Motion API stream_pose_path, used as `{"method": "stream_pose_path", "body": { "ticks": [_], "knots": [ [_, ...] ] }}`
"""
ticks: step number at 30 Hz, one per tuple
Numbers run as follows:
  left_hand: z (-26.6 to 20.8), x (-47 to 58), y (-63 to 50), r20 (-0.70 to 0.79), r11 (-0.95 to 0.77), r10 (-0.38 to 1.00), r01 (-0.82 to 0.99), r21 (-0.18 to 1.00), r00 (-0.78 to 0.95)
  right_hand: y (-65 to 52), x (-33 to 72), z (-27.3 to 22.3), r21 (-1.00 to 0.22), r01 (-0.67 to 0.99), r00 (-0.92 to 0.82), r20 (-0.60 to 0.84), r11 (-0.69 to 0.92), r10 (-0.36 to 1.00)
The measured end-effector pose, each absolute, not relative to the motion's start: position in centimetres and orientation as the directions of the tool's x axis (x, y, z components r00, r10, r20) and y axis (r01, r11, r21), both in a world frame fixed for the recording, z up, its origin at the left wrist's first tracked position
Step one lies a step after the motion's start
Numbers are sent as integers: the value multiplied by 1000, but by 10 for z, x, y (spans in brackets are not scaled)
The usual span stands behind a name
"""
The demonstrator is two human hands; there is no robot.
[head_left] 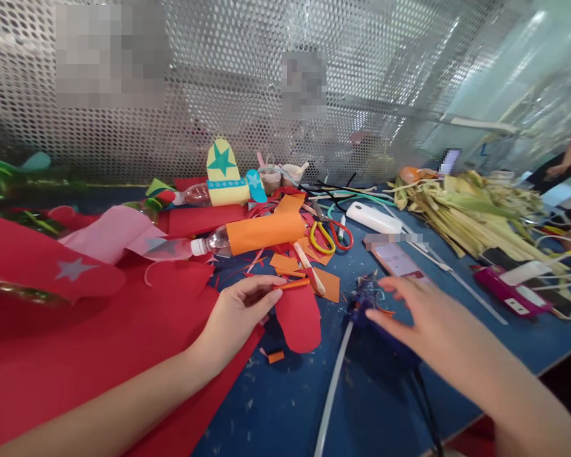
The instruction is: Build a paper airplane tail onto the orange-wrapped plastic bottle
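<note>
My left hand (242, 311) is closed in a pinch at the top of a red paper cutout (301, 322) with a rounded lower end. A narrow orange paper strip (295, 284) lies along the cutout's upper edge, at my fingertips. My right hand (423, 324) hovers with thumb and fingers apart over a dark blue glue gun (361, 301); whether it touches the gun I cannot tell. From the gun a long whitish glue stick (334, 390) runs toward the front of the table. A small orange paper scrap (276, 357) lies below the cutout.
Large red paper sheets (157, 355) cover the left side. Behind lie an orange-wrapped bottle (266, 232), a yellow bottle with a green star (228, 190), scissors (322, 238), and a phone (400, 260). Dried husks (476, 209) and a purple power strip (514, 292) are at right.
</note>
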State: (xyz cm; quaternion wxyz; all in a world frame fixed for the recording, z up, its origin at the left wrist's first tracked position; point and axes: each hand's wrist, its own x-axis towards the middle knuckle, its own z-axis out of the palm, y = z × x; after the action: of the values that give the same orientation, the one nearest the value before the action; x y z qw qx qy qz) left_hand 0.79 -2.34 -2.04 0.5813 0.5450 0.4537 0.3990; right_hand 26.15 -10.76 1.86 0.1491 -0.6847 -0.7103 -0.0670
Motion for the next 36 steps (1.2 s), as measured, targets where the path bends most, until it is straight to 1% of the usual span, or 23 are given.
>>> {"method": "stream_pose_path", "body": {
  "ticks": [1, 3, 6, 8, 10, 11, 13, 15, 16, 18, 19, 20, 21, 22, 23, 24, 26, 28, 30, 36],
  "knots": [
    [-21, 8, -23, -92, 88, 957, 27, 996, 277, -118, 261, 6, -56, 998, -14, 308, 33, 951],
    [-23, 7, -22, -88, 86, 953, 18, 996, 290, -135, 257, -17, -7, 1000, 17, 328, -15, 945],
    [-22, 6, -21, -89, 88, 951, 16, 996, 297, -144, 248, -38, -38, 996, 88, 346, -80, 934],
    [-20, 6, -20, -90, 81, 952, 42, 996, 293, -144, 244, -41, -91, 991, 127, 376, -100, 918],
    [-18, 7, -20, -85, 64, 951, 79, 995, 297, -145, 242, -39, -174, 980, 161, 399, -98, 903],
    [-18, 7, -21, -79, 53, 951, 95, 994, 299, -146, 243, -38, -234, 968, 182, 401, -91, 898],
    [-18, 8, -21, -67, 35, 953, 115, 993, 297, -150, 245, -34, -395, 915, 251, 387, -87, 887],
    [-19, 8, -21, -57, 24, 955, 115, 993, 292, -155, 248, -31, -598, 798, 327, 321, -78, 889],
    [-19, 8, -21, -54, 22, 955, 111, 994, 292, -157, 248, -30, -707, 703, 357, 264, -71, 896],
    [-20, 9, -22, -54, 26, 954, 100, 995, 293, -159, 246, -28, -898, 437, 374, 140, -41, 917],
    [-20, 9, -22, -58, 30, 954, 98, 995, 295, -160, 243, -28, -956, 294, 362, 101, -11, 927],
    [-20, 9, -22, -63, 35, 953, 99, 994, 295, -160, 238, -27, -985, 170, 348, 85, 26, 934],
    [-21, 9, -22, -69, 41, 954, 100, 994, 293, -161, 232, -27, -995, 80, 337, 82, 59, 938],
    [-21, 9, -23, -75, 47, 954, 101, 994, 290, -161, 224, -28, -996, 32, 331, 85, 79, 940],
    [-22, 9, -23, -79, 51, 954, 101, 994, 288, -163, 216, -28, -997, 20, 329, 78, 75, 941],
    [-22, 9, -23, -79, 53, 955, 98, 994, 286, -164, 207, -29, -999, 35, 332, 47, 37, 942],
    [-24, 9, -23, -57, 34, 956, 83, 996, 289, -167, 190, -30, -991, 131, 333, 6, -40, 943],
    [-25, 9, -25, -6, -13, 952, 61, 998, 305, -170, 178, -29, -958, 287, 289, 68, -18, 955],
    [-25, 9, -27, 47, -66, 947, 48, 997, 319, -170, 169, -27, -920, 390, 233, 145, 44, 962],
    [-29, 9, -32, 113, -146, 929, 69, 987, 354, -165, 155, -23, -811, 558, 147, 304, 175, 941]
  ]
}}
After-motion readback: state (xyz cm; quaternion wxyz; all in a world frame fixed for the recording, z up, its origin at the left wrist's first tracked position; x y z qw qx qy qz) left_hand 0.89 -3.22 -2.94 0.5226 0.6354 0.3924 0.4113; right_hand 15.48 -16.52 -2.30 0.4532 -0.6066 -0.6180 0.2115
